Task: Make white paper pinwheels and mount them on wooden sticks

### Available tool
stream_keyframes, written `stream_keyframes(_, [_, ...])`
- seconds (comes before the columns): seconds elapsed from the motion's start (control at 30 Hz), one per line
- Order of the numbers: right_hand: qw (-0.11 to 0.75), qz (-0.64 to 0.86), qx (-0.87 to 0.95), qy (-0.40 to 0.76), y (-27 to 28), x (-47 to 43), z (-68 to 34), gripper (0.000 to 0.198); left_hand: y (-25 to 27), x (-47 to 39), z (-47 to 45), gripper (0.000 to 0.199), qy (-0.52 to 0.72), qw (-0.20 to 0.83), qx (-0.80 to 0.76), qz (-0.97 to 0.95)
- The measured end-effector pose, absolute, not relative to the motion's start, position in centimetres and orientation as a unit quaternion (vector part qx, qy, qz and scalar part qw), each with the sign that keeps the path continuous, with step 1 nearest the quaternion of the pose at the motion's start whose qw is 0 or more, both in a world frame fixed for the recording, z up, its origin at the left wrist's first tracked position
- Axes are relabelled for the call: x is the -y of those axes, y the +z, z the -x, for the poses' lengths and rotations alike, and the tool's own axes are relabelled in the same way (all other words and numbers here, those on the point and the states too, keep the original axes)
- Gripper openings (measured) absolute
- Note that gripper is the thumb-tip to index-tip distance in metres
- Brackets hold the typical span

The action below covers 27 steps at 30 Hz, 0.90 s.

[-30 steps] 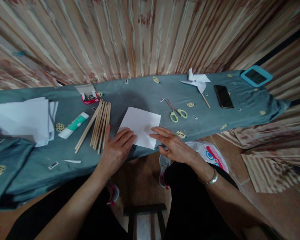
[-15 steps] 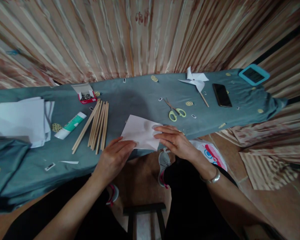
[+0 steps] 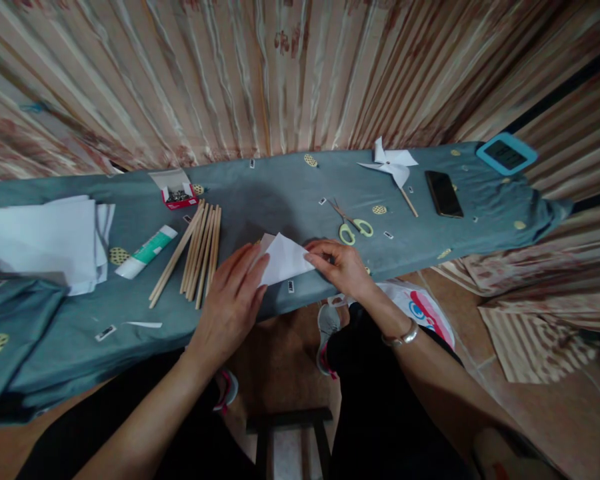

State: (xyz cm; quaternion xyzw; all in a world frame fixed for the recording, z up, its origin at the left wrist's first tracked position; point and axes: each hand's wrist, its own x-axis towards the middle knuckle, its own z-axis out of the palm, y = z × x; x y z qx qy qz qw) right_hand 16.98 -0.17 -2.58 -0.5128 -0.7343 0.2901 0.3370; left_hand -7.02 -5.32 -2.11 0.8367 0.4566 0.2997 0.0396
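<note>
A white sheet of paper [image 3: 286, 260], folded over diagonally into a triangle, lies at the front edge of the cloth-covered table between my hands. My left hand [image 3: 234, 300] holds its left end, the fingers long across the paper and the thumb close to the fold. With thumb and fingers closed, my right hand [image 3: 341, 265] pinches the right corner. A greyish strip of the paper's other layer shows behind the fold near my left fingertips. Scissors [image 3: 350, 223] with yellow-green handles lie just beyond my right hand. Wooden sticks [image 3: 200, 250] lie close to my left hand.
At the left are a stack of white paper [image 3: 40, 240], a green-and-white glue tube [image 3: 147, 252] and a red box of small metal pieces [image 3: 179, 195]. A paper pinwheel [image 3: 393, 167], a phone [image 3: 443, 193] and a blue-framed digital clock [image 3: 507, 154] lie at the right. Curtains hang behind.
The paper was spread flat as a square and is now folded over into a triangle. My left hand has shifted up along its left side; my right hand now pinches the right corner.
</note>
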Motion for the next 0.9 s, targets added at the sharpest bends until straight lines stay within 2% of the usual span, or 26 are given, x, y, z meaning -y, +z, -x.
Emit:
stream_keyframes(0.13, [0.330,0.531,0.733,0.268,-2.9,-0.8,-16.3,0.013,-2.2,6.6,5.2,0.046,0.222,-0.007,-0.380,-0.898])
stream_keyframes(0.33, [0.313,0.559,0.730,0.238,-3.4,-1.5,-15.5,0.008,-3.8,6.2,4.5,0.054,0.153,0.022,-0.428,-0.891])
stream_keyframes(0.9, [0.323,0.577,0.723,0.200,-4.1,-2.4,-14.8,0.008,-4.1,5.6,4.7,0.062,0.112,0.011,-0.455,-0.883])
